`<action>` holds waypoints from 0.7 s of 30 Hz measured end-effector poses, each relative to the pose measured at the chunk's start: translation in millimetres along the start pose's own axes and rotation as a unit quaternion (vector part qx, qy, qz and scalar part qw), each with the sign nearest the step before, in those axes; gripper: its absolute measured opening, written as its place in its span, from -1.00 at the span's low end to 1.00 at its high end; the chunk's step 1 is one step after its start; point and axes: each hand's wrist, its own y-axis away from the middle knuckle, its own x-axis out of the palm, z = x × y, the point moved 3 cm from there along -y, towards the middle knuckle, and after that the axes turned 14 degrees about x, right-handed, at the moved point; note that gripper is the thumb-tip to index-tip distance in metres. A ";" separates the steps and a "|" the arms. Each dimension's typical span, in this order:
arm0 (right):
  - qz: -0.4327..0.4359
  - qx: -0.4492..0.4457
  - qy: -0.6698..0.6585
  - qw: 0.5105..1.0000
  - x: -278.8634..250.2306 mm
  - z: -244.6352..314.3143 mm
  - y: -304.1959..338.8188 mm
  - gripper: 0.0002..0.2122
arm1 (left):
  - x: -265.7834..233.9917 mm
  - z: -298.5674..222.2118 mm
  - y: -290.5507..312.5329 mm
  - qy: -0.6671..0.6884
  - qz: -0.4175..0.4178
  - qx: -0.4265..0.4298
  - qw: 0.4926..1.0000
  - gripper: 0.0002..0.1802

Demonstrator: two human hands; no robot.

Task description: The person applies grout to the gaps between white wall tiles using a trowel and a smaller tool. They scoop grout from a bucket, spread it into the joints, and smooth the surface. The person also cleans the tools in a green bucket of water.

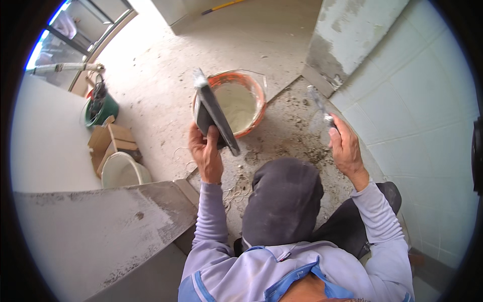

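My left hand (206, 153) is closed on a dark plastering float (217, 113), tilted nearly edge-on. White paste clings to its far end. Behind the float stands an orange bucket (262, 108) partly filled with pale, creamy plaster (237, 105); the float hides part of its left side. To the right, my right hand (345, 149) grips a small trowel (317, 100) by its handle. The trowel's blade points away from me and is smeared by motion. It hangs over the debris-strewn floor, apart from the bucket.
Rubble and dust (297, 133) lie around a floor strip near my knees. A tiled wall (427, 121) rises on the right, a low wall (110, 226) on the left. Farther left are a white bucket (138, 171), a cardboard box (108, 141) and a green bucket (108, 111).
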 end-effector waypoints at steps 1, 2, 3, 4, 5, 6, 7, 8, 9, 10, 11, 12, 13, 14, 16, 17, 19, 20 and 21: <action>-0.002 -0.038 0.094 0.995 17.8 -26.1 -3.5 -0.71 | 5.6 3.5 -1.9 0.086 -0.024 -0.027 0.996 -0.65; -0.003 -0.076 0.187 0.979 35.0 -50.9 -5.5 -0.72 | 5.4 7.1 -2.3 0.170 -0.050 -0.054 0.983 -0.62; 0.166 0.023 0.246 0.955 50.2 -76.2 -6.3 -0.74 | -9.6 19.0 0.7 0.229 -0.044 -0.101 0.967 -0.65; 0.124 -0.001 0.202 0.971 53.7 -67.0 -5.5 -0.74 | -22.0 27.3 1.8 0.209 -0.022 -0.078 0.975 -0.65; 0.082 -0.028 0.160 0.983 48.5 -54.8 -7.5 -0.74 | -27.6 36.4 3.2 0.190 -0.002 -0.053 0.980 -0.66; 0.047 -0.047 0.116 0.991 41.8 -39.4 -3.1 -0.74 | -30.8 40.4 10.0 0.168 0.015 -0.037 0.985 -0.67; 0.057 -0.050 0.108 0.991 36.9 -22.0 -3.5 -0.74 | -33.6 46.2 14.1 0.222 0.009 -0.058 0.973 -0.66; 0.060 -0.055 0.098 0.992 26.8 9.7 -10.9 -0.73 | -35.2 48.4 17.2 0.274 0.001 -0.079 0.958 -0.66; 0.063 -0.060 0.088 0.992 21.0 35.2 -19.5 -0.73 | -34.3 50.5 16.3 0.398 -0.030 -0.132 0.907 -0.65; 0.069 -0.077 0.095 0.990 20.5 50.8 -29.3 -0.73 | -32.6 51.4 16.0 0.514 -0.058 -0.182 0.836 -0.65; 0.077 -0.090 0.104 0.987 21.6 62.4 -39.5 -0.73 | -30.1 50.6 16.4 0.479 -0.089 -0.179 0.854 -0.55; 0.084 -0.105 0.113 0.984 23.0 73.9 -46.9 -0.73 | -27.6 48.6 15.4 0.521 -0.099 -0.196 0.825 -0.54; 0.077 -0.119 0.093 0.986 23.2 85.4 -51.3 -0.73 | -25.9 46.9 13.6 0.561 -0.108 -0.211 0.793 -0.53; 0.071 -0.135 0.073 0.986 24.1 96.7 -56.8 -0.73 | -23.0 44.0 10.4 0.600 -0.117 -0.224 0.759 -0.52; 0.078 -0.152 0.015 0.985 25.2 114.4 -57.8 -0.72 | -20.4 39.3 4.8 0.594 -0.116 -0.218 0.766 -0.49; 0.094 -0.155 -0.025 0.983 24.7 121.8 -55.4 -0.72 | -25.9 45.9 3.5 0.595 -0.115 -0.210 0.767 -0.51; 0.124 -0.177 -0.077 0.973 27.7 135.7 -44.1 -0.70 | -36.0 57.0 4.1 0.565 -0.120 -0.182 0.796 -0.55; 0.128 -0.196 -0.078 0.969 30.1 138.3 -38.9 -0.70 | -34.1 61.7 4.3 0.537 -0.124 -0.164 0.818 -0.57; 0.132 -0.215 -0.078 0.965 32.7 139.2 -35.0 -0.70 | -32.5 66.0 4.0 0.508 -0.127 -0.147 0.839 -0.59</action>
